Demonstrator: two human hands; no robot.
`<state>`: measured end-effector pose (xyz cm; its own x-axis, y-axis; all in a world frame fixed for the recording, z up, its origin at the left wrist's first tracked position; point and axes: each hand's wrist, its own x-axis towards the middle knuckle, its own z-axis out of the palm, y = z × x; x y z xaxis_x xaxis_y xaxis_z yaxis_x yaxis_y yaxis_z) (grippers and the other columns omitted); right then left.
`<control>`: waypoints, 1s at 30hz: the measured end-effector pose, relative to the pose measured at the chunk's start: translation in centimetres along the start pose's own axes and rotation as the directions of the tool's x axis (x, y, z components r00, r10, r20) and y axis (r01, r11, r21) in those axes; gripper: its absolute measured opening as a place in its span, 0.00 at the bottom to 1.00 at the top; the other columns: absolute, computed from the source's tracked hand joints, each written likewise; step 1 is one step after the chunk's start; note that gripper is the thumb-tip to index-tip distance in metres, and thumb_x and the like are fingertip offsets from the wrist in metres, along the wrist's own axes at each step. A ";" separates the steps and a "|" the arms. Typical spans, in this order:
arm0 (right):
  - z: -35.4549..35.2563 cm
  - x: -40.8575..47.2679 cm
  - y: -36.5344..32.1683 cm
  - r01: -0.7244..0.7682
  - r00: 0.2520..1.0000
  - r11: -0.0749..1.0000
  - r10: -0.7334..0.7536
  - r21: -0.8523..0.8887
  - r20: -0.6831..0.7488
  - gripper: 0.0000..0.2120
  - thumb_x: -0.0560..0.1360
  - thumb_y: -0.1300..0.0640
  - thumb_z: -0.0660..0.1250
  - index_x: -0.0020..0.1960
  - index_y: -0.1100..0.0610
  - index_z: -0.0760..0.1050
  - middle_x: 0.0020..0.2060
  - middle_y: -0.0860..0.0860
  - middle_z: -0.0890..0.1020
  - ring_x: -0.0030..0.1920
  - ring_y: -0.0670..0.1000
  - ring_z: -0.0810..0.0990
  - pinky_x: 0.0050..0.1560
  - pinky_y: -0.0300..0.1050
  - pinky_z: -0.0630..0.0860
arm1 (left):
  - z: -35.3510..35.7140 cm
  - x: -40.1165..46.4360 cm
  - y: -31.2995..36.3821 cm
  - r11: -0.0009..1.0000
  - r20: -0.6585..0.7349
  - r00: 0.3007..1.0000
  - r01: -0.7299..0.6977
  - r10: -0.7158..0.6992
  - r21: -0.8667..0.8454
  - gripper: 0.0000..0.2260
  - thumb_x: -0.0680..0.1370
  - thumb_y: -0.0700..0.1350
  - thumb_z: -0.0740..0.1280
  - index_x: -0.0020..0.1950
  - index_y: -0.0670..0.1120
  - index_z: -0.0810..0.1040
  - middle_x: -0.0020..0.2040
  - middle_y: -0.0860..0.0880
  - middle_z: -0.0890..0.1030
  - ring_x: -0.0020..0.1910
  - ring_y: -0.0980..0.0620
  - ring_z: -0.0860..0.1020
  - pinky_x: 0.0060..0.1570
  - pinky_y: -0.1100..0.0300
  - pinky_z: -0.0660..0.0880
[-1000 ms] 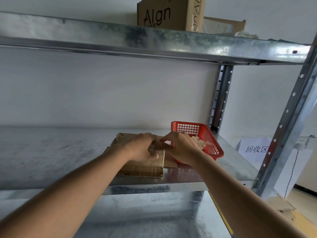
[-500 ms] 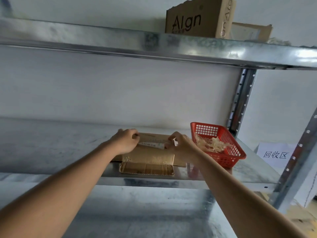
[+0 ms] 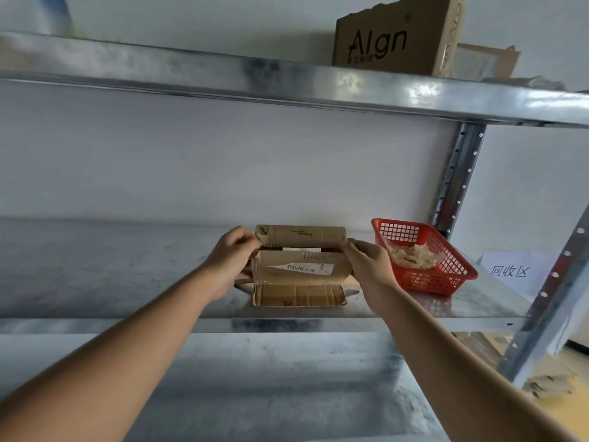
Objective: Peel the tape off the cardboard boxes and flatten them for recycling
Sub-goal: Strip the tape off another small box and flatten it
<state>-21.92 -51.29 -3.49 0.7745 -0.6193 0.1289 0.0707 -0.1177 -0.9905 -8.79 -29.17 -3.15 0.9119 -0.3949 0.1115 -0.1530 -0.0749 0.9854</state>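
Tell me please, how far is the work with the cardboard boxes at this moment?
Partly done. Peeled tape already lies in the red basket. In hand: the small box on the middle shelf has its flaps open, and the left hand and right hand hold its two ends; it is not yet flat. Left: the Algn box on the top shelf stands unflattened.

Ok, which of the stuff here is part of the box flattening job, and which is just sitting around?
Part of the job:
small cardboard box, gripped by left hand and right hand
red basket holding peeled tape scraps

Just lying about:
Algn box on top shelf
paper sign
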 end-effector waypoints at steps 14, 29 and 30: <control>0.8 -4.4 -0.1 0.418 0.907 0.626 -0.244 -0.658 0.343 0.25 0.77 0.70 0.64 0.68 0.51 0.80 0.73 0.43 0.69 0.62 0.44 0.75 0.52 0.20 0.70 | -0.2 -2.5 0.5 0.688 0.309 0.931 -0.353 0.193 0.634 0.53 0.75 0.48 0.78 0.79 0.74 0.40 0.67 0.49 0.57 0.53 0.49 0.76 0.48 0.63 0.75; 0.9 -5.1 1.0 0.543 0.832 0.436 -0.395 -0.718 0.389 0.47 0.76 0.66 0.72 0.81 0.35 0.53 0.78 0.54 0.58 0.62 0.58 0.79 0.46 0.34 0.80 | 0.3 -3.3 -0.7 0.742 -0.073 0.952 -0.182 0.297 0.646 0.54 0.70 0.57 0.78 0.80 0.57 0.40 0.67 0.47 0.79 0.57 0.42 0.81 0.53 0.45 0.82; 0.9 -5.1 0.8 0.532 0.841 0.464 -0.392 -0.708 0.374 0.48 0.76 0.65 0.72 0.81 0.35 0.51 0.77 0.54 0.60 0.59 0.56 0.79 0.42 0.30 0.76 | 0.3 -3.6 -0.6 0.765 -0.070 0.953 -0.193 0.296 0.614 0.50 0.70 0.57 0.77 0.80 0.56 0.44 0.59 0.49 0.81 0.51 0.45 0.82 0.49 0.47 0.82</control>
<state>-25.24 -47.50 -4.98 0.8586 -0.1839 0.4786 -0.0007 -0.9339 -0.3576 -12.08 -27.96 -4.15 0.8501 -0.3342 0.4070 -0.5266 -0.5435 0.6536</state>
